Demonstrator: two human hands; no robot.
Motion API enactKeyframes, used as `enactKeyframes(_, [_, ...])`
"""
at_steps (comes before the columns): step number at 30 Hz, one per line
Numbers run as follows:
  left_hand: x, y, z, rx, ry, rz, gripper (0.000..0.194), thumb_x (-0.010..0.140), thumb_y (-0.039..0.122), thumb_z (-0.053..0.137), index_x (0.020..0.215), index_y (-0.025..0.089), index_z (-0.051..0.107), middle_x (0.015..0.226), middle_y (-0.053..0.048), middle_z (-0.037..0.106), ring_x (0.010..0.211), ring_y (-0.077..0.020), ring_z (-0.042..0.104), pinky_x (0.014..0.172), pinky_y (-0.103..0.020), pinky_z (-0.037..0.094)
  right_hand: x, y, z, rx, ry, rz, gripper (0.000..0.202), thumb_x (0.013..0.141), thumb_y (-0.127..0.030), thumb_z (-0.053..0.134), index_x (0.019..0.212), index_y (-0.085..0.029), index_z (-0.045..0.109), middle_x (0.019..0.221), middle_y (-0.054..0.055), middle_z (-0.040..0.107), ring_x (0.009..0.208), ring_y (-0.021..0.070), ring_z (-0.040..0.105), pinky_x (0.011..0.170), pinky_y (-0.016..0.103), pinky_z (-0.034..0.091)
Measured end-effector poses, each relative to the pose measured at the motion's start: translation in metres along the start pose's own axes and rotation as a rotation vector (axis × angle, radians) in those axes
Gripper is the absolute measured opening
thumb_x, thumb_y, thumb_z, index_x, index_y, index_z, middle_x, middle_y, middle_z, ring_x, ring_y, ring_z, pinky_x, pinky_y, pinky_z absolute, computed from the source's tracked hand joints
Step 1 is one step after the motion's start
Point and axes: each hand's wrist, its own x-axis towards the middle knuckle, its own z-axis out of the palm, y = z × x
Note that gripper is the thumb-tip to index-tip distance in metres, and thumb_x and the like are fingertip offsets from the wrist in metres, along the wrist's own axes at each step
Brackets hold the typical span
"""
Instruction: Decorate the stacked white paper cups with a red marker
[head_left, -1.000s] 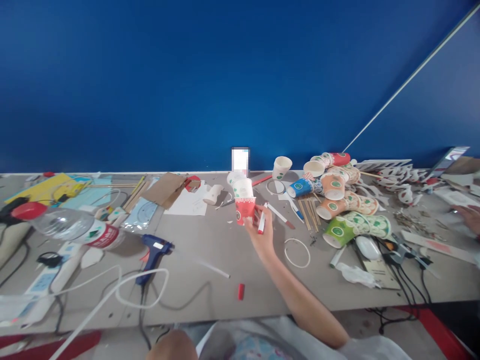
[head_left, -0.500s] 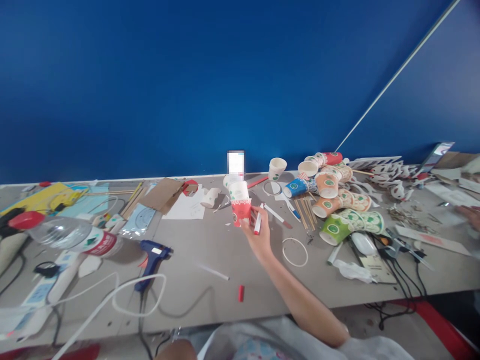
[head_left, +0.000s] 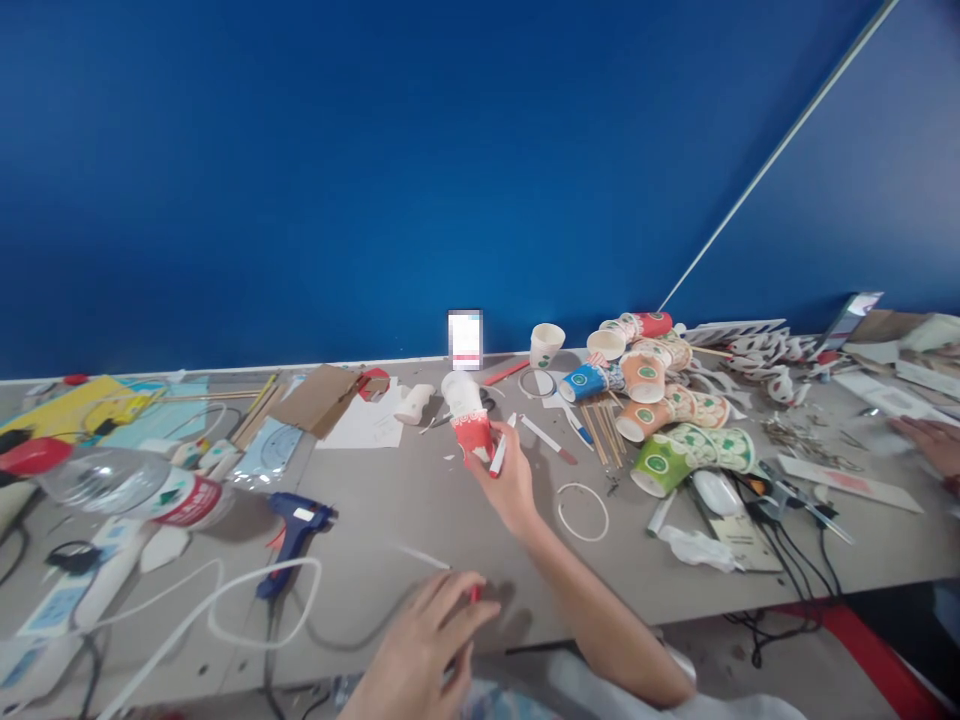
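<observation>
one red cap (head_left: 475, 594), partly hidden by the left hand (head_left: 427, 640)

The person wears a loose top (head_left: 581, 685) in pale grey, close to white, its cloth softly creased. Low on the front there's a patch of print (head_left: 510, 700) in light blue with whitish shapes, too blurred to make out. The right forearm (head_left: 592, 610) is bare up to about the elbow, where pale cloth begins. Both the left hand (head_left: 427, 640) and right hand (head_left: 514, 485) are bare, with slender fingers.
</observation>
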Motion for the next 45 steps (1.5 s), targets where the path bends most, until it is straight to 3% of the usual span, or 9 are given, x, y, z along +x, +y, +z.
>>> enactKeyframes(5, [-0.002,-0.027,0.031,0.082,-0.028,0.076,0.058,0.073,0.0,0.048,0.123,0.028,0.059,0.129,-0.004,0.063,0.117,-0.0214,0.057,0.095,-0.033,0.05,0.0,0.004,0.003,-0.148,-0.014,-0.04,0.045,0.075,-0.031,0.062,0.119,-0.027,0.054,0.103,0.005,0.07,0.079,0.0243,0.066,0.067,0.035,0.05])
enactKeyframes(12, [0.001,-0.032,0.056,0.159,0.054,0.078,0.026,0.084,0.007,0.055,0.102,0.024,0.063,0.108,-0.005,0.067,0.095,-0.0189,0.063,0.081,-0.029,0.051,0.0,0.01,0.005,-0.118,-0.039,-0.039,0.054,0.073,-0.031,0.068,0.125,-0.028,0.053,0.112,0.007,0.07,0.088,0.0276,0.068,0.072,0.038,0.053])
enactKeyframes(16, [0.02,-0.032,0.046,0.146,-0.011,0.083,0.002,0.088,0.022,0.061,0.09,0.021,0.062,0.097,-0.005,0.066,0.089,-0.0188,0.063,0.076,-0.03,0.05,0.0,0.008,0.006,0.036,-0.031,-0.002,0.072,0.069,-0.035,0.075,0.134,-0.026,0.047,0.133,0.01,0.06,0.118,0.0319,0.059,0.091,0.044,0.05])
enactKeyframes(19, [0.041,-0.033,0.027,0.029,-0.001,0.03,0.013,0.089,0.032,0.061,0.085,0.02,0.059,0.092,-0.005,0.067,0.083,-0.019,0.063,0.073,-0.03,0.049,0.001,0.004,0.003,0.19,-0.042,-0.01,0.08,0.073,-0.04,0.073,0.143,-0.024,0.037,0.139,0.012,0.055,0.13,0.0308,0.051,0.101,0.045,0.045])
enactKeyframes(23, [0.076,-0.04,0.0,-0.192,0.068,-0.24,0.018,0.091,0.038,0.056,0.085,0.022,0.059,0.066,0.001,0.062,0.056,-0.0144,0.053,0.056,-0.026,0.04,0.004,-0.001,-0.005,0.447,-0.078,0.037,0.049,0.095,-0.049,0.039,0.138,-0.025,0.045,0.117,0.009,0.066,0.092,0.0209,0.067,0.081,0.037,0.053])
enactKeyframes(26, [0.103,-0.046,-0.012,-0.412,0.22,-0.38,0.019,0.086,0.041,0.061,0.083,0.023,0.061,0.065,0.002,0.06,0.054,-0.0128,0.049,0.055,-0.025,0.038,0.007,-0.003,-0.01,0.558,-0.068,0.053,0.037,0.095,-0.049,0.04,0.124,-0.026,0.049,0.089,0.001,0.066,0.061,0.0142,0.059,0.06,0.029,0.049])
enactKeyframes(29, [0.125,-0.05,-0.012,-0.637,0.315,-0.383,0.02,0.08,0.04,0.069,0.081,0.021,0.063,0.073,-0.001,0.065,0.061,-0.0136,0.053,0.058,-0.025,0.042,0.007,-0.004,-0.011,0.622,0.005,0.085,0.023,0.09,-0.048,0.052,0.098,-0.027,0.047,0.059,-0.009,0.046,0.044,0.0099,0.041,0.046,0.023,0.037])
enactKeyframes(32, [0.137,-0.052,-0.005,-0.809,0.369,-0.413,0.02,0.077,0.036,0.072,0.081,0.019,0.063,0.075,-0.002,0.066,0.064,-0.0142,0.058,0.059,-0.024,0.045,0.008,-0.001,-0.011,0.611,0.065,0.093,0.029,0.084,-0.048,0.061,0.086,-0.026,0.042,0.055,-0.012,0.035,0.042,0.0076,0.032,0.042,0.02,0.029])
enactKeyframes(45, [0.131,-0.056,0.013,-0.836,0.442,-0.474,0.025,0.073,0.041,0.075,0.08,0.018,0.066,0.07,-0.001,0.067,0.063,-0.0146,0.062,0.058,-0.025,0.048,0.009,0.005,-0.007,0.403,0.265,0.019,0.031,0.08,-0.041,0.067,0.083,-0.023,0.042,0.065,-0.01,0.038,0.049,0.0065,0.037,0.049,0.021,0.035])
